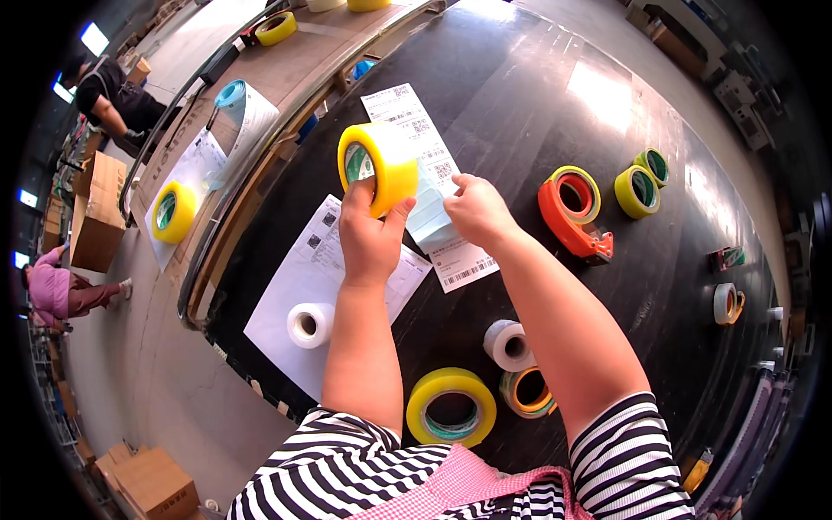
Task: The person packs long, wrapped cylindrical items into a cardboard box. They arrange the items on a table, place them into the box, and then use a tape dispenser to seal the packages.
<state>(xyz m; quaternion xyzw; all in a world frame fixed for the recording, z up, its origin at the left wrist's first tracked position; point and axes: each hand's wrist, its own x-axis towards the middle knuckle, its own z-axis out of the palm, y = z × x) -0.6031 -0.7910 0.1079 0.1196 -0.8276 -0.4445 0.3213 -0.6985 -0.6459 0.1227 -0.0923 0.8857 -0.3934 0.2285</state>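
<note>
A wide yellow roll of packing tape [394, 169] is gripped in my left hand [371, 232], thumb and fingers closed around its lower part. To its right, my right hand [479, 212] is closed with thumb and forefinger pinched together; what lies between the fingertips is too small to make out. Between the roll and that hand, a pale bluish see-through band [433, 217] covers part of a strip of printed labels [399, 106]. Printed white sheets [290, 286] lie under my left forearm, with a small white roll [309, 325] on them.
The black table [520, 95] carries an orange tape dispenser [563, 217], green-yellow tape rolls [637, 191], and a large yellow roll [451, 407] near my body. A second table [260, 78] stands left, with another yellow roll [173, 212]. Cardboard boxes [100, 212] and two people are farther left.
</note>
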